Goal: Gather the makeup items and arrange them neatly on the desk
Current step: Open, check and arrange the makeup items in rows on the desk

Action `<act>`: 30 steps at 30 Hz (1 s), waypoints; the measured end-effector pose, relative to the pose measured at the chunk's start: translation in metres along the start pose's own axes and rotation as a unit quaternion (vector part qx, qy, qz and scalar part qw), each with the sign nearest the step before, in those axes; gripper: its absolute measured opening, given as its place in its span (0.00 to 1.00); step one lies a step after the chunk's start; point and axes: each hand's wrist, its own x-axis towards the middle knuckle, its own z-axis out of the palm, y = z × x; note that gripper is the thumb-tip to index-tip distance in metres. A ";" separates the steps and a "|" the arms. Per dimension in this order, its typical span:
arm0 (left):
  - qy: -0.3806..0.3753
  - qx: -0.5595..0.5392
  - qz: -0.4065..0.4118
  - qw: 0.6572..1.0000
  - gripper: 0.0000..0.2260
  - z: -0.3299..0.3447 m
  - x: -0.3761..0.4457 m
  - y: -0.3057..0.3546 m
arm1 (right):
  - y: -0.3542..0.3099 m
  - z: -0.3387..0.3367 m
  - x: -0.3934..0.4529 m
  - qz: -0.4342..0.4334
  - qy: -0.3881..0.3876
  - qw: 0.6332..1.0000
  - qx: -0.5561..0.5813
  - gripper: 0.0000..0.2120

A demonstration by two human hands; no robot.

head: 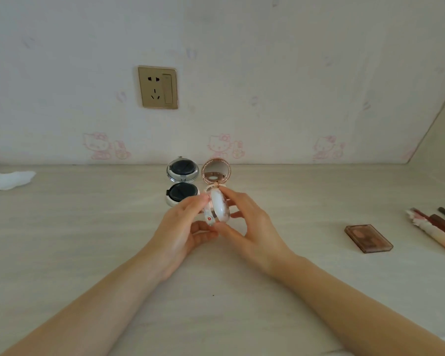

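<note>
Both hands hold one small round white puff [219, 205], tipped up on its edge above the worktop [88, 227]. The right hand [249, 227] has its grip on the puff's rim, with a finger on top and the thumb low down. The left hand [183, 227] pinches the puff's ribbon strap [208, 217], which has a red mark on it, and its other fingers curl loosely under. The puff's flat face looks to the right and a bit toward the person. Just behind the puff, touching or nearly so, sits the pink case [215, 176] with its mirror lid standing up. Only a bit of its bottom half shows past the fingers. I think the puff goes back in there, so it has to lie flat and move a little way back. Both hands are about as near, but the right hand has the better hold for that. Just left of the pink case is a silver case [182, 182], open, with a dark pad in each half. Well to the right of the pink case lie a brown palette [368, 238] and some sticks [437, 227]. Far to the left of it is a white tissue [8, 179]. On the wall above and left of it is a gold socket [157, 87].
</note>
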 end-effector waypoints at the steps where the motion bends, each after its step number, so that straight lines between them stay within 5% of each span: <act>1: -0.008 0.007 0.017 1.000 0.13 -0.001 -0.001 -0.001 | 0.001 0.001 0.000 0.003 0.005 1.000 0.005 0.26; 9: -0.013 0.095 0.121 0.988 0.16 0.001 -0.010 -0.013 | 0.007 -0.007 -0.002 0.074 0.027 0.994 0.077 0.12; 20: 0.010 0.011 0.094 0.995 0.19 0.001 -0.010 -0.012 | 0.010 -0.014 -0.003 0.088 -0.030 0.992 0.087 0.19; 24: 0.015 -0.022 0.078 0.997 0.11 0.004 -0.011 -0.012 | 0.011 -0.014 -0.004 0.084 -0.033 0.990 0.106 0.21; 30: 0.000 0.013 0.067 0.998 0.15 0.004 -0.012 -0.011 | 0.011 -0.013 -0.004 0.086 -0.046 0.986 0.136 0.20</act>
